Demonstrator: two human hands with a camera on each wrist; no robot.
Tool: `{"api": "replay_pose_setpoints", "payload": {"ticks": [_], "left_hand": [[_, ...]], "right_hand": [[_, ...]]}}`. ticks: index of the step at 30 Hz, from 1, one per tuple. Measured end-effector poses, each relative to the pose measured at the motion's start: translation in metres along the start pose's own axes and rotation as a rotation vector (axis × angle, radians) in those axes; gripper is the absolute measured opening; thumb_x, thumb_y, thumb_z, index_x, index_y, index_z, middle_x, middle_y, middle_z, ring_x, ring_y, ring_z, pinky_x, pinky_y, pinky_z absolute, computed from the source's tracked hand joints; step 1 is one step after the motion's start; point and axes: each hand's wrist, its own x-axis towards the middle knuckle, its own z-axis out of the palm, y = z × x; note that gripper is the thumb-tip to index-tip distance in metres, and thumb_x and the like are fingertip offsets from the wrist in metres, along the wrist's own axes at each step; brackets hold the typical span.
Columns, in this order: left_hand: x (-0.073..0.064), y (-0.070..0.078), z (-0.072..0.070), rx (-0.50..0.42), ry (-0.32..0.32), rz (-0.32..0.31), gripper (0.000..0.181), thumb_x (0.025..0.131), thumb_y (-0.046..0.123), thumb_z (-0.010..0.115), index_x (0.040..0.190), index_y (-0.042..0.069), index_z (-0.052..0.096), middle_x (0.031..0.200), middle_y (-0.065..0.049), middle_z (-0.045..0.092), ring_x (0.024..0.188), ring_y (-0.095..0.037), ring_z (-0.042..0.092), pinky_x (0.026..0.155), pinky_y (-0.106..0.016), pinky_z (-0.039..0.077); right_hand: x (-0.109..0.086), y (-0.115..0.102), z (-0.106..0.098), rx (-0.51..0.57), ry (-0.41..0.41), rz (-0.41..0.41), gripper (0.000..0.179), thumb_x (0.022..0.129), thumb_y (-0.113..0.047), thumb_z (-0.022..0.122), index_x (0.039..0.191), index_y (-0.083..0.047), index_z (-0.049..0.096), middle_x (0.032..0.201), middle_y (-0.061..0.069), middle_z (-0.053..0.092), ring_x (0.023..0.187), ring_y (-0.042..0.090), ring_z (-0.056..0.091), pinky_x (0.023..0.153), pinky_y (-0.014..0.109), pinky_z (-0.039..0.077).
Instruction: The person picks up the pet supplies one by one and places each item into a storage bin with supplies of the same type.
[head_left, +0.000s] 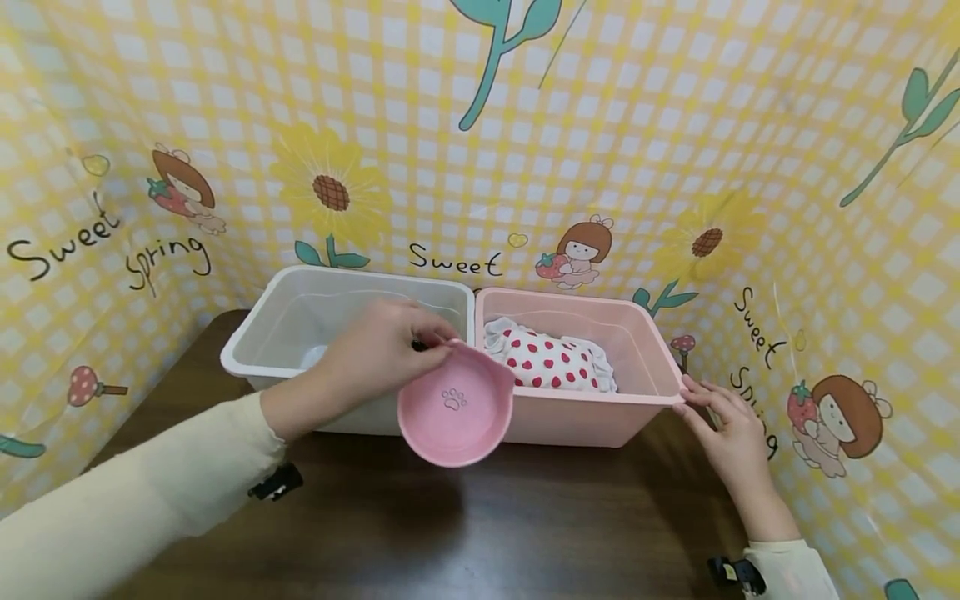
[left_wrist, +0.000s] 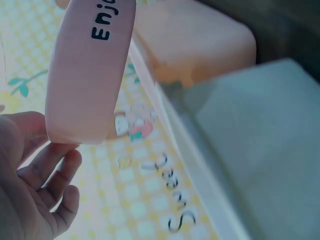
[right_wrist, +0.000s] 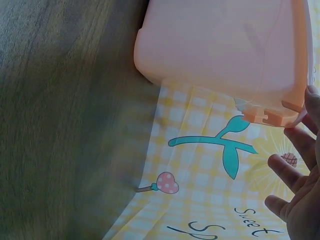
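Note:
My left hand [head_left: 386, 346] pinches the rim of a pink pet bowl [head_left: 453, 417] with a paw print inside, tilted so its inside faces the head camera. Black lettering shows on the bowl's outer wall [left_wrist: 90, 75] in the left wrist view. The bowl hangs in front of where two bins meet. At the right, my right hand [head_left: 727, 429] holds the rim corner of the pink bin [head_left: 577, 421] between thumb and fingers. Inside that bin lies a white ruffled cloth item [head_left: 551, 358] with red strawberry-like spots.
Left of the pink bin, touching it, stands a grey-white bin [head_left: 300, 362]; my left arm hides part of it. Both stand on a dark wooden table [head_left: 510, 525]. A yellow checked, printed cloth [head_left: 420, 192] rises close behind and at both sides.

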Motion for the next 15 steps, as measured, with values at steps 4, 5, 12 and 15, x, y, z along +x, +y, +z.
{"api": "replay_pose_setpoints", "payload": {"ticks": [4, 5, 12, 15], "left_hand": [[0.005, -0.01, -0.022, 0.059, 0.028, -0.02, 0.01, 0.087, 0.019, 0.081, 0.097, 0.018, 0.082, 0.088, 0.002, 0.077, 0.084, -0.012, 0.071, 0.072, -0.034, 0.057], [0.007, -0.012, -0.027, 0.079, 0.038, -0.023, 0.01, 0.087, 0.019, 0.081, 0.097, 0.018, 0.082, 0.088, 0.002, 0.077, 0.084, -0.013, 0.071, 0.072, -0.035, 0.056], [0.008, -0.034, -0.055, 0.185, 0.082, -0.029, 0.008, 0.087, 0.02, 0.081, 0.095, 0.019, 0.082, 0.086, 0.004, 0.076, 0.086, -0.014, 0.069, 0.074, -0.039, 0.053], [0.007, -0.042, -0.064, 0.2, 0.083, -0.021, 0.008, 0.087, 0.017, 0.08, 0.094, 0.018, 0.082, 0.087, 0.003, 0.076, 0.085, -0.014, 0.071, 0.074, -0.04, 0.055]], "right_hand": [[0.002, 0.0, 0.001, 0.016, 0.002, -0.019, 0.027, 0.08, -0.009, 0.087, 0.106, -0.012, 0.08, 0.124, 0.006, 0.074, 0.116, 0.016, 0.06, 0.099, 0.016, 0.036], [0.002, 0.0, 0.001, 0.018, 0.004, -0.021, 0.027, 0.08, -0.009, 0.087, 0.106, -0.012, 0.08, 0.124, 0.005, 0.074, 0.116, 0.011, 0.059, 0.099, 0.012, 0.033], [-0.001, 0.001, -0.001, 0.017, 0.008, -0.019, 0.027, 0.081, -0.01, 0.087, 0.107, -0.012, 0.079, 0.124, 0.006, 0.074, 0.117, -0.003, 0.054, 0.099, 0.006, 0.028], [-0.002, 0.001, -0.002, 0.004, -0.003, -0.018, 0.028, 0.081, -0.01, 0.087, 0.107, -0.011, 0.079, 0.124, 0.008, 0.074, 0.117, 0.007, 0.057, 0.1, 0.008, 0.029]]}}
